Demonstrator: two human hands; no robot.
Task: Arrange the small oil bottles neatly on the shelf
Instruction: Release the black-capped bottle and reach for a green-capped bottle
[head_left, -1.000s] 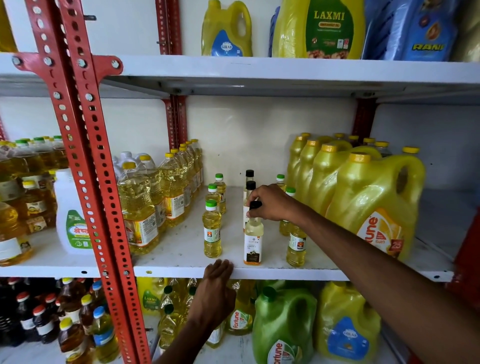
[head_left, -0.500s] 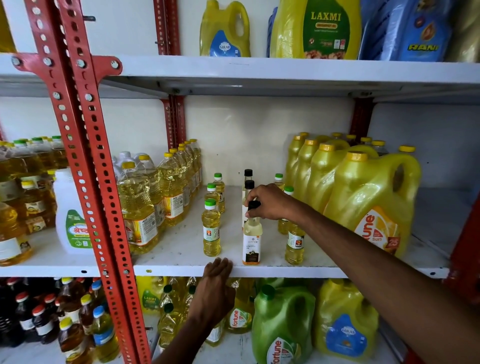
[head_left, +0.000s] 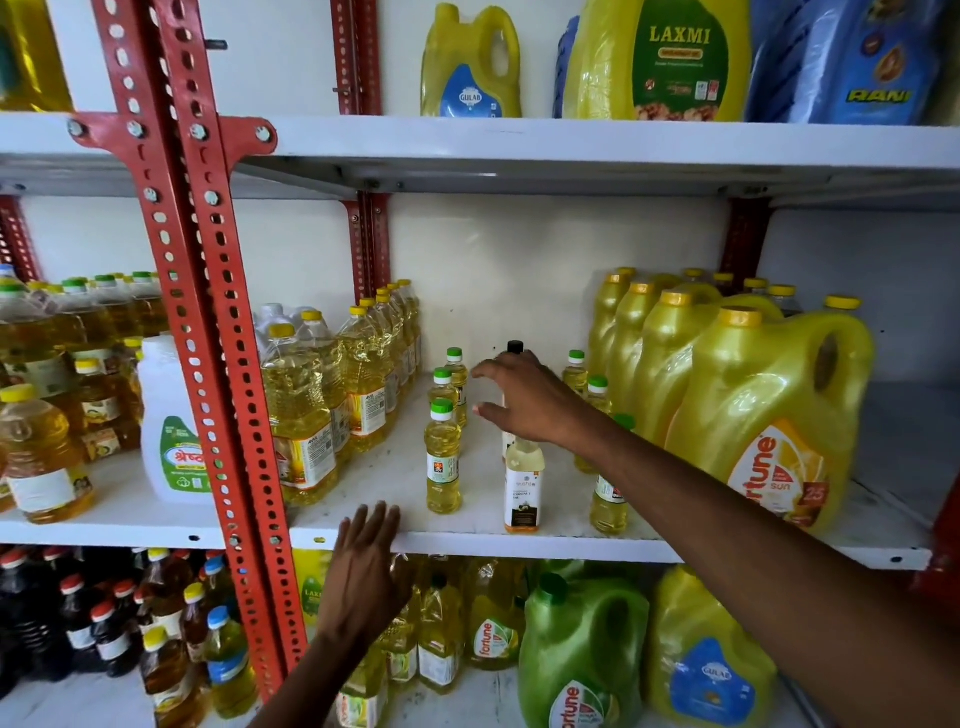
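Observation:
Small oil bottles stand on the middle shelf (head_left: 467, 540) in three short rows. The left row holds green-capped yellow bottles, the front one (head_left: 443, 460) nearest the edge. The middle row has white-labelled pale bottles, the front one (head_left: 523, 486) with its cap hidden behind my right hand. A black cap (head_left: 515, 346) shows behind. The right row (head_left: 608, 501) is partly hidden by my forearm. My right hand (head_left: 524, 397) hovers with fingers spread between the left and middle rows, holding nothing. My left hand (head_left: 366, 566) rests flat, fingers apart, against the shelf's front edge.
Larger clear oil bottles (head_left: 301, 410) fill the shelf's left part beside a red slotted upright (head_left: 218, 332). Big yellow jugs (head_left: 769, 415) crowd the right. The upper shelf carries jugs (head_left: 470, 65); the lower shelf holds green and yellow jugs (head_left: 582, 649) and dark bottles (head_left: 78, 623).
My right hand has let go of the front pale bottle's cap, opened, and moved up and left. My left hand stays on the shelf edge.

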